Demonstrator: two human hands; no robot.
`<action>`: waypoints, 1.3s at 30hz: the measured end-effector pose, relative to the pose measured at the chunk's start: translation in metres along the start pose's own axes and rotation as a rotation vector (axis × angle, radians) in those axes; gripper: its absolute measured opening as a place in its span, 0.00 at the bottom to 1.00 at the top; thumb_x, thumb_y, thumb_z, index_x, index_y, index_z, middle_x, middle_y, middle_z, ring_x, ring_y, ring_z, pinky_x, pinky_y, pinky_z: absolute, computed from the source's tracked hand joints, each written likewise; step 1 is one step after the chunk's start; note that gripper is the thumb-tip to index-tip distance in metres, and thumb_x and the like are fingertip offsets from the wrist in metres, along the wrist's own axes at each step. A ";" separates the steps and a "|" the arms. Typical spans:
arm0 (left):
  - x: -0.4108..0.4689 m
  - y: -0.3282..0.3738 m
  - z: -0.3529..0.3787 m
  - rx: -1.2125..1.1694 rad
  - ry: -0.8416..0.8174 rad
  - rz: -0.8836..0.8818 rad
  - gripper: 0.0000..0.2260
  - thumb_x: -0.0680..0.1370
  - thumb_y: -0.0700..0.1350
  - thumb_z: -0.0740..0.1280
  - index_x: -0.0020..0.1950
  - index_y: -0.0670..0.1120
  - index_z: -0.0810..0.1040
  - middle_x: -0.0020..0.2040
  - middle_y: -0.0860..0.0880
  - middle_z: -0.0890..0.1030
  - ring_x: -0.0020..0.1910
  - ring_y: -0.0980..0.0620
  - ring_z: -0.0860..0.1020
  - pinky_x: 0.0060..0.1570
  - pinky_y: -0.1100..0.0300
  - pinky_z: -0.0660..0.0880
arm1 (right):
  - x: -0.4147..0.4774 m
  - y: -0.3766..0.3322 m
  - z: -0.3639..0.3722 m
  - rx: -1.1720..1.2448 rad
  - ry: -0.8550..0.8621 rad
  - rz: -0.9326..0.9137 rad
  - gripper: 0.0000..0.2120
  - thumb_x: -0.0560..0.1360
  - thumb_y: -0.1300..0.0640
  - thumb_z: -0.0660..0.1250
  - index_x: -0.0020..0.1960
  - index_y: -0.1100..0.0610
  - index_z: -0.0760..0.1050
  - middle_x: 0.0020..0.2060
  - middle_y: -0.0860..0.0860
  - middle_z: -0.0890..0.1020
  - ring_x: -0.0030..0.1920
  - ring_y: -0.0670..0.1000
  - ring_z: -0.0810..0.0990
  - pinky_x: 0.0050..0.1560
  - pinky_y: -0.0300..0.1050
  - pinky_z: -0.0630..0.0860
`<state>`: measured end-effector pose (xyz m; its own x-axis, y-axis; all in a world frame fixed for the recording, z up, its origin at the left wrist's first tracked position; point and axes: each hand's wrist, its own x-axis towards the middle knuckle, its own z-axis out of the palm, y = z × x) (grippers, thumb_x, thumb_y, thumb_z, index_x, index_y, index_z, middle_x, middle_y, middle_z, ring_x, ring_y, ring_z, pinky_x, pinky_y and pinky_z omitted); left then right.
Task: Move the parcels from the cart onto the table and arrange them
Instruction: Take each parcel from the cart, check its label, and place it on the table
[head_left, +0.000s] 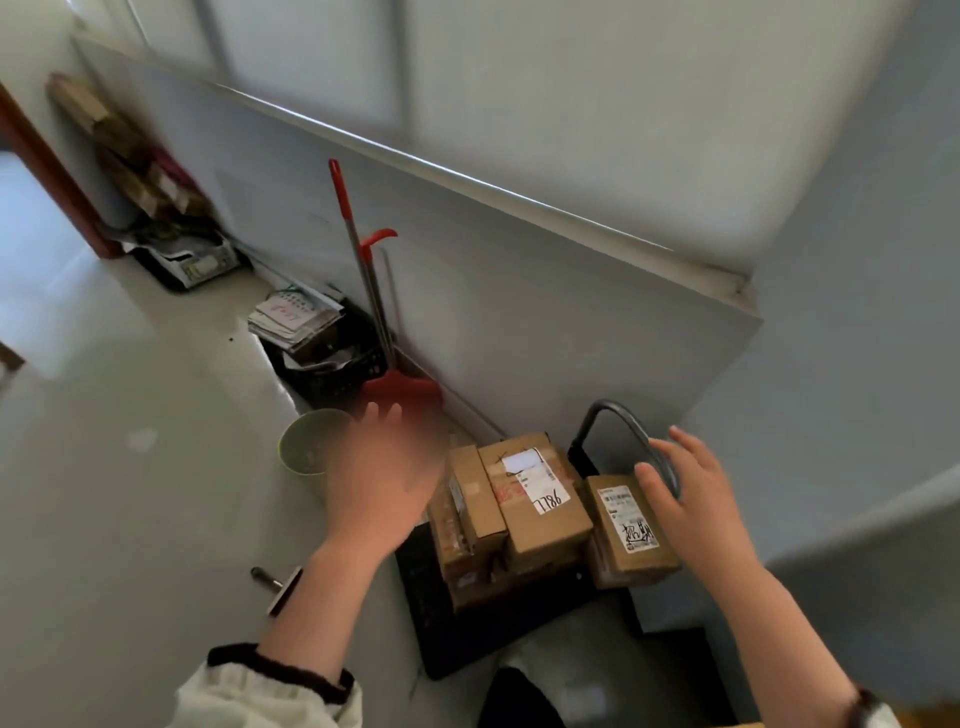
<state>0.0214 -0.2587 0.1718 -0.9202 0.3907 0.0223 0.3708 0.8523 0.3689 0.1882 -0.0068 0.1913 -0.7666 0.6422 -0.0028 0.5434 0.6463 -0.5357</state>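
Several brown cardboard parcels are stacked on a black flat cart (447, 618) with a grey loop handle (623, 415). The top middle parcel (540, 499) bears a label reading 7786. A narrow parcel (475, 493) stands at its left. A separate labelled parcel (628, 525) sits at the right. My right hand (691, 499) hovers over that right parcel with fingers spread, thumb near its top edge. My left hand (384, 467) is blurred, fingers spread, above the left side of the stack, holding nothing. No table is in view.
A grey partition wall runs behind the cart. A red-handled mop and dustpan (395, 384) lean against it. A black crate with papers (322, 353), a round bin (311, 441) and a printer (192, 265) stand on the floor at the left.
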 end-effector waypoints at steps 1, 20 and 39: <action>0.010 0.001 0.006 -0.001 -0.021 -0.015 0.36 0.76 0.63 0.58 0.77 0.51 0.48 0.78 0.48 0.49 0.76 0.45 0.51 0.71 0.44 0.59 | 0.014 0.002 0.006 0.011 -0.015 0.002 0.21 0.78 0.51 0.61 0.69 0.56 0.68 0.72 0.52 0.64 0.73 0.53 0.60 0.71 0.51 0.59; 0.124 -0.045 0.266 -0.912 -0.514 -1.031 0.22 0.79 0.45 0.63 0.72 0.47 0.63 0.56 0.49 0.77 0.51 0.50 0.77 0.50 0.55 0.74 | 0.189 0.015 0.281 0.450 -0.910 0.634 0.11 0.79 0.53 0.58 0.57 0.56 0.74 0.53 0.53 0.78 0.53 0.53 0.77 0.55 0.50 0.75; 0.138 -0.062 0.334 -0.973 -0.553 -0.974 0.18 0.79 0.48 0.63 0.68 0.48 0.69 0.61 0.48 0.76 0.59 0.49 0.75 0.60 0.48 0.74 | 0.197 0.017 0.355 0.394 -0.851 0.658 0.20 0.79 0.52 0.59 0.70 0.55 0.67 0.63 0.53 0.74 0.63 0.55 0.72 0.64 0.53 0.71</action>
<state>-0.0866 -0.1414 -0.1583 -0.5056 0.0857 -0.8585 -0.7817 0.3755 0.4979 -0.0748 -0.0160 -0.1185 -0.4376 0.2241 -0.8708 0.8952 0.0180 -0.4453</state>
